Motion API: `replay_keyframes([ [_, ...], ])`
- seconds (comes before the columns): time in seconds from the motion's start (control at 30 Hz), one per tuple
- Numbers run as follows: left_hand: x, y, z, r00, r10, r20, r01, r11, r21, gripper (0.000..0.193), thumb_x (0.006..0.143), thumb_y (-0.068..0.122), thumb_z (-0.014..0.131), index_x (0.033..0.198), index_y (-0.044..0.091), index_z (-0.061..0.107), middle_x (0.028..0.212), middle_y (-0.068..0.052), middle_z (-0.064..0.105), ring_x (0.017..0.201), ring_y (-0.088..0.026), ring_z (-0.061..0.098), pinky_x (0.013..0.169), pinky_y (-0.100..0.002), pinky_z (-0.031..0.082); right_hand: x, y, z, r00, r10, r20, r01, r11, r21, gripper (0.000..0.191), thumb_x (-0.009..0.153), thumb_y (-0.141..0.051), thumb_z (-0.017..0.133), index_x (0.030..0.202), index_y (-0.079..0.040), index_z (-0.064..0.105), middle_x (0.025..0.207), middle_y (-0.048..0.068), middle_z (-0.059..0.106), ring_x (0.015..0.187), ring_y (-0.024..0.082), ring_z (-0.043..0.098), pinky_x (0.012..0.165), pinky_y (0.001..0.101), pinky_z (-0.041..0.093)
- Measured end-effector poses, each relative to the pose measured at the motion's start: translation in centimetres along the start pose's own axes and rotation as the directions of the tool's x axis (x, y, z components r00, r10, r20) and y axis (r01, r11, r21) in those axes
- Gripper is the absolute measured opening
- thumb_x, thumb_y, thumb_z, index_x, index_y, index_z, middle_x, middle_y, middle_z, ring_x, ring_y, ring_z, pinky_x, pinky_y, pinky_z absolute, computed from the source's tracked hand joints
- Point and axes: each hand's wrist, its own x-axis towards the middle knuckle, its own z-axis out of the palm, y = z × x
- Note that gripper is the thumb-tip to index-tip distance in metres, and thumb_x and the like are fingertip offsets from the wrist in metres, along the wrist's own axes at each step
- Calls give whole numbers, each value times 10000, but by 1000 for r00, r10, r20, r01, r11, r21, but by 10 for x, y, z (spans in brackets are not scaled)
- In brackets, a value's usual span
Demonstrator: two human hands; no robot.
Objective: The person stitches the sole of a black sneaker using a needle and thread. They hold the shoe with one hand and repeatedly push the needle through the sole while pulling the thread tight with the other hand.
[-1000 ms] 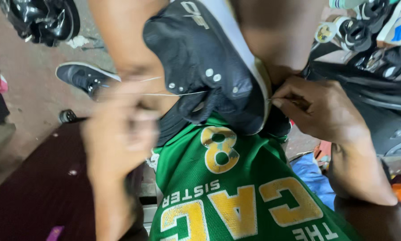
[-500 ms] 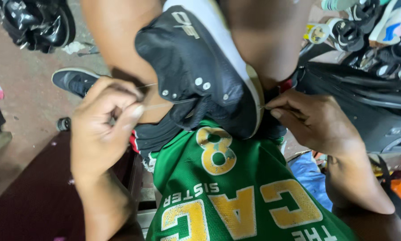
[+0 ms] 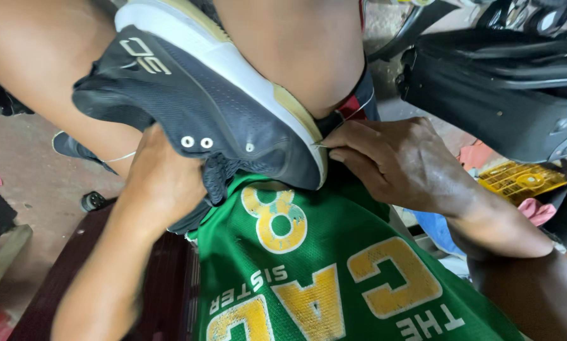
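Reddish, dusty floor (image 3: pixel 37 170) filled the left side of the view, with a dark wooden bench edge (image 3: pixel 75 278) below it and a black suitcase (image 3: pixel 504 95) lying at the upper right above a clutter of a yellow plastic piece (image 3: pixel 517 180) and pink cloth (image 3: pixel 539 211). Against this, a dark grey sneaker (image 3: pixel 233 120) with a white midsole and tan trim was wedged between the person's bare thighs, sole turned upward and toe pointing down to the right, resting just above a green jersey (image 3: pixel 321 271) with yellow lettering. Left hand (image 3: pixel 166 183) was pressed up against the shoe's underside near the heel and tongue, fingers curled out of sight behind the upper, so how tightly it gripped could not be told. Right hand (image 3: pixel 390 161) sat at the toe end, thumb and forefinger pinched narrow right at the seam where sole met upper, holding something too thin to make out; a fine pale thread (image 3: pixel 120 157) showed across the left thigh beside the wrist. 1 other dark shoe (image 3: pixel 75 148) lay on the floor behind the left forearm, and a small dark round object (image 3: pixel 94 201) sat near it
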Motion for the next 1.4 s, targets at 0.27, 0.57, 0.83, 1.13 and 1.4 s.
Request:
replay_keyframes([
  [0.27,16,-31,21,979,-32,199,71,979,-192,326,848,50,652,1170,14,684,1177,-218,703,1088,-416,639,923,-476,517,-3,10,-4,998,-66,23,66,998,2,154,931,-100,681,1082,-67,675,812,91,713,580,243,668,508,387,504],
  [0.57,31,-33,34,969,-84,233,148,950,-276,303,849,73,681,1147,21,698,1151,-176,722,1053,-347,659,894,-438,536,-13,17,11,998,-63,-24,62,998,-10,205,936,-75,688,1131,-63,624,811,128,687,587,264,648,513,390,500],
  [0.83,37,-34,41,971,-90,220,154,942,-299,285,849,93,707,1126,26,711,1128,-138,740,1022,-285,677,868,-403,553,-16,19,21,999,-39,-25,39,999,16,284,915,-53,732,1165,-36,599,793,122,658,550,263,637,489,401,484],
  [1.13,19,-34,33,903,-223,368,371,838,-401,266,850,116,736,1103,32,726,1101,-96,759,987,-216,696,838,-365,572,-4,0,14,998,-59,21,62,934,-351,42,953,-75,569,989,-55,558,913,123,625,811,289,666,701,422,538],
  [1.4,11,-40,37,923,-212,321,352,800,-485,271,853,96,752,1111,24,712,1100,-95,752,987,-196,694,835,-357,577,7,9,9,983,-183,32,173,837,-520,267,999,-307,661,839,-102,599,773,52,592,652,205,628,578,356,502],
])
